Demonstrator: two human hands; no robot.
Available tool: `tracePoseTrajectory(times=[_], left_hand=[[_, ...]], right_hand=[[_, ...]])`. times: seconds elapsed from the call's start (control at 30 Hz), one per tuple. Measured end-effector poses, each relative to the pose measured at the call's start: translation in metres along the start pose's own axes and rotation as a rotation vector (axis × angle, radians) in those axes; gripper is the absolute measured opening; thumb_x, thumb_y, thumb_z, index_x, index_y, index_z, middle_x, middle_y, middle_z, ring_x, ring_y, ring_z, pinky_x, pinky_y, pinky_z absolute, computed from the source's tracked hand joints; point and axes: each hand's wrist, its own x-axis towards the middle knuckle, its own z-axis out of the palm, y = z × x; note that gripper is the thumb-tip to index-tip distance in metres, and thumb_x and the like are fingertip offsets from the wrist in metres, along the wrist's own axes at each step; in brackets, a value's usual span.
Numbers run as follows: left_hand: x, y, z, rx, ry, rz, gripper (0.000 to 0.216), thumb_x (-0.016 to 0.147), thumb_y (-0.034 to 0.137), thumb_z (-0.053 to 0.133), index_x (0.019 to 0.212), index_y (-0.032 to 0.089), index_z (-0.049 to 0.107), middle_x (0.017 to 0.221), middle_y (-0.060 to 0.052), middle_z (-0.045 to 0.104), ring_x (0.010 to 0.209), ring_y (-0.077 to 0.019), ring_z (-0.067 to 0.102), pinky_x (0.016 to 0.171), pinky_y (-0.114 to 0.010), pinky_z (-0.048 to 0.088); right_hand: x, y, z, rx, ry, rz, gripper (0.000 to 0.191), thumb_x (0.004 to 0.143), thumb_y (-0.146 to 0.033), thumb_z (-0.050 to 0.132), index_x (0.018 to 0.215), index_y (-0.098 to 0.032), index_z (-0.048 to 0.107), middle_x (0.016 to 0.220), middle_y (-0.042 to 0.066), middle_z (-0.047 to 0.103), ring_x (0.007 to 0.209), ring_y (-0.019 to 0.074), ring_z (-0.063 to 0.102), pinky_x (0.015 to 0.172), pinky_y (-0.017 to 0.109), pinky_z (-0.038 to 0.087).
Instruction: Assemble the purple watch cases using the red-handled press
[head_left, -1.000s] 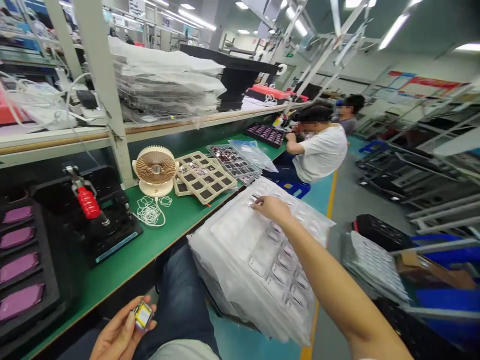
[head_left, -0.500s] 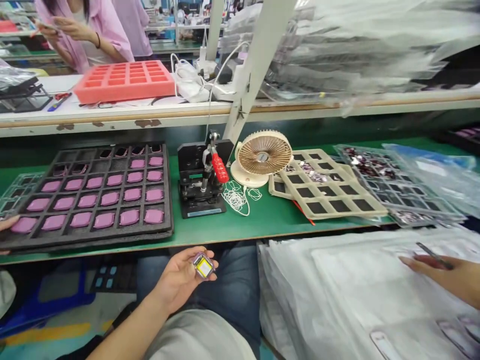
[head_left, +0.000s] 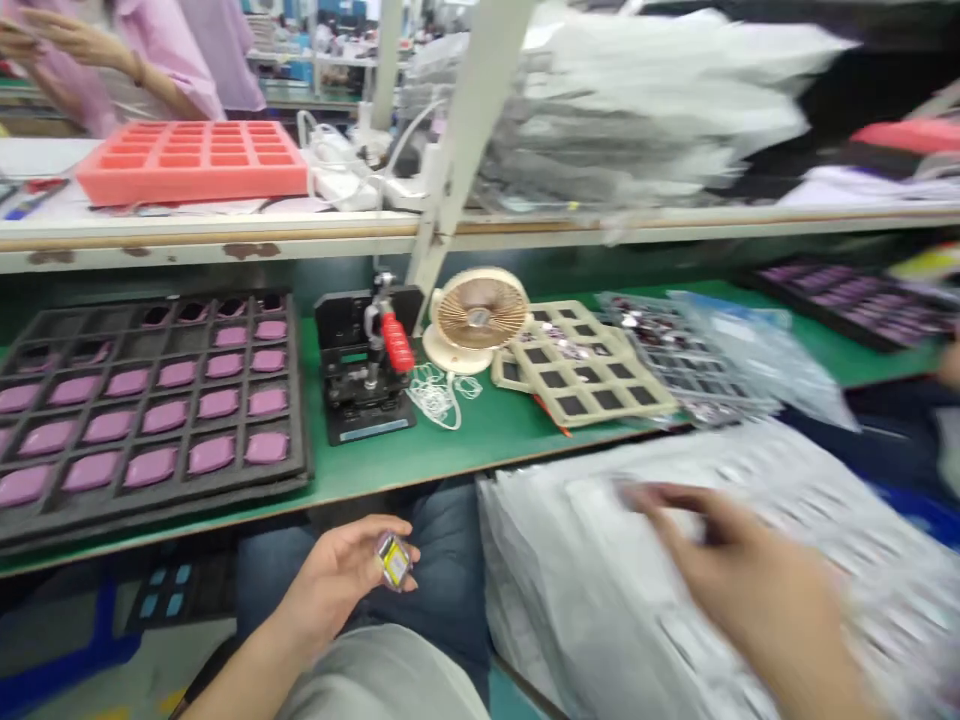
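Observation:
My left hand point(head_left: 341, 575) is over my lap with its fingers pinched round a small square part with a yellow face point(head_left: 394, 560). My right hand point(head_left: 739, 575) hovers over a stack of clear plastic blister trays point(head_left: 585, 590) at my right knee. It is smeared by motion, so its fingers and anything in them cannot be made out. On the green bench point(head_left: 450, 450) in front of me stand a small black press with a red handle point(head_left: 367, 365) and a black foam tray of purple pieces point(head_left: 150, 410).
A beige desk fan point(head_left: 476, 315), a coil of white cord point(head_left: 439, 395), beige grid trays point(head_left: 581, 370) and clear trays of small parts point(head_left: 690, 365) lie to the right. A red foam tray point(head_left: 191, 160) sits on the upper shelf. People in pink stand behind it.
My view has swung left from the aisle to the bench. My right hand drew back from the far end of the blister trays toward me. My left hand keeps holding the small part.

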Motion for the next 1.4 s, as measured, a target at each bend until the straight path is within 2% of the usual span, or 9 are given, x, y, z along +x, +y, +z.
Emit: tracePoseTrajectory(times=[0.1, 0.23, 0.47, 0.57, 0.67, 0.9, 1.1, 1.2, 1.4], left_hand=[[0.004, -0.008, 0.013, 0.096, -0.02, -0.086, 0.036, 0.083, 0.035, 0.089, 0.114, 0.017, 0.083, 0.157, -0.021, 0.053, 0.111, -0.0359, 0.071, 0.088, -0.048, 0.063], [0.005, -0.007, 0.013, 0.116, -0.012, -0.083, 0.037, 0.086, 0.036, 0.086, 0.117, 0.017, 0.083, 0.156, -0.02, 0.055, 0.107, -0.033, 0.072, 0.086, -0.046, 0.063], [-0.001, 0.004, -0.012, 0.088, 0.104, 0.049, 0.038, 0.084, 0.036, 0.087, 0.117, 0.018, 0.083, 0.143, -0.017, 0.066, 0.107, -0.0319, 0.072, 0.082, -0.04, 0.065], [0.0, 0.005, -0.014, 0.067, 0.114, 0.066, 0.038, 0.082, 0.037, 0.089, 0.115, 0.019, 0.084, 0.144, -0.017, 0.065, 0.105, -0.0311, 0.072, 0.08, -0.039, 0.064], [0.001, 0.007, -0.012, 0.061, 0.116, 0.058, 0.038, 0.082, 0.038, 0.089, 0.114, 0.019, 0.084, 0.143, -0.017, 0.065, 0.101, -0.0292, 0.072, 0.08, -0.039, 0.064], [0.005, 0.009, -0.01, 0.088, 0.079, 0.043, 0.038, 0.082, 0.038, 0.088, 0.116, 0.02, 0.084, 0.146, -0.017, 0.064, 0.1, -0.0267, 0.071, 0.08, -0.037, 0.064], [0.008, 0.016, -0.008, 0.161, 0.156, 0.222, 0.041, 0.079, 0.035, 0.091, 0.118, 0.025, 0.083, 0.15, -0.016, 0.062, 0.126, -0.0362, 0.064, 0.095, -0.043, 0.062], [0.009, 0.019, -0.009, 0.282, 0.216, 0.36, 0.044, 0.076, 0.035, 0.094, 0.118, 0.024, 0.084, 0.138, -0.017, 0.07, 0.135, -0.0359, 0.06, 0.108, -0.042, 0.054], [0.008, 0.017, -0.013, 0.379, 0.213, 0.4, 0.047, 0.077, 0.032, 0.094, 0.123, 0.026, 0.082, 0.138, -0.016, 0.069, 0.133, -0.0347, 0.062, 0.11, -0.043, 0.053]], right_hand=[[-0.065, -0.083, 0.043, 0.468, -0.333, -0.094, 0.041, 0.095, -0.064, 0.065, 0.098, -0.026, 0.081, 0.091, 0.007, 0.08, 0.073, 0.0232, 0.072, 0.067, 0.033, 0.055], [-0.102, -0.146, 0.096, 0.777, -0.425, 0.016, 0.033, 0.095, -0.054, 0.071, 0.091, -0.022, 0.08, 0.079, 0.004, 0.077, 0.067, 0.0185, 0.066, 0.065, 0.03, 0.054], [-0.095, -0.159, 0.121, 1.23, -0.843, 0.191, 0.047, 0.084, -0.065, 0.08, 0.086, -0.019, 0.077, 0.087, 0.006, 0.077, 0.076, 0.0183, 0.067, 0.063, 0.027, 0.051], [-0.092, -0.16, 0.128, 1.287, -1.023, 0.267, 0.047, 0.081, -0.064, 0.084, 0.088, -0.018, 0.074, 0.078, 0.002, 0.071, 0.056, 0.009, 0.049, 0.045, 0.021, 0.03], [-0.095, -0.16, 0.137, 1.37, -1.135, 0.37, 0.046, 0.077, -0.058, 0.09, 0.091, -0.018, 0.072, 0.072, -0.002, 0.066, 0.047, 0.0032, 0.029, 0.043, 0.02, 0.015], [-0.1, -0.155, 0.144, 1.396, -0.982, 0.308, 0.046, 0.076, -0.056, 0.091, 0.1, -0.019, 0.078, 0.073, 0.0, 0.069, 0.047, 0.0047, 0.032, 0.043, 0.021, 0.023], [-0.088, -0.156, 0.112, 1.165, -0.5, -0.266, 0.02, 0.092, -0.032, 0.079, 0.111, -0.028, 0.083, 0.113, 0.008, 0.078, 0.058, 0.0111, 0.059, 0.053, 0.026, 0.051], [-0.085, -0.16, 0.102, 1.043, -0.35, -0.558, 0.029, 0.092, -0.019, 0.078, 0.118, -0.032, 0.082, 0.119, 0.007, 0.078, 0.085, 0.0188, 0.076, 0.073, 0.03, 0.063], [-0.084, -0.166, 0.107, 0.903, -0.281, -0.712, 0.024, 0.095, -0.021, 0.078, 0.116, -0.031, 0.083, 0.122, 0.007, 0.079, 0.068, 0.0123, 0.074, 0.059, 0.024, 0.06]])
